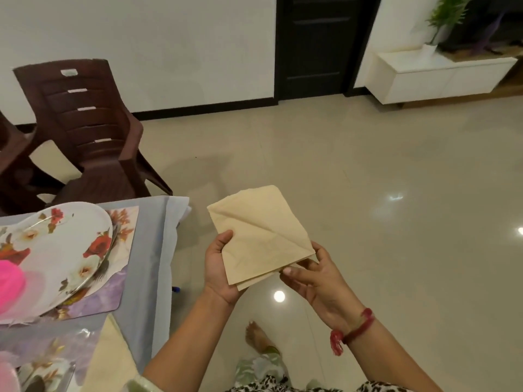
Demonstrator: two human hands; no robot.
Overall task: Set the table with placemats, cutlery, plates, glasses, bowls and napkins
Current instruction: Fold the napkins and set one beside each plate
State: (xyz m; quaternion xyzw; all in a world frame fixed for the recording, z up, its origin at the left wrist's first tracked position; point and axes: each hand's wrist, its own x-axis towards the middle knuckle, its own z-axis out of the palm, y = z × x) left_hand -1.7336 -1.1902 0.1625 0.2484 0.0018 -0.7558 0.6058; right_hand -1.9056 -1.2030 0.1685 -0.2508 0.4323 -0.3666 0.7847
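Observation:
A folded beige paper napkin [259, 236] is held in the air over the floor, right of the table. My left hand [219, 267] grips its lower left side, thumb on top. My right hand [311, 274] pinches its lower right corner between thumb and fingers. On the table at left, a floral plate [56, 250] lies on a floral placemat [113, 290], with a pink bowl [10, 281] on the plate. Another beige napkin [109, 360] lies on the table's near side beside a second placemat [48, 349].
The table [154, 250] has a grey-blue cloth, its edge just left of my hands. A dark brown plastic chair [93, 131] stands behind it, another at the far left. The tiled floor [368, 193] stretches right, with a white low cabinet [435, 77] and dark door behind.

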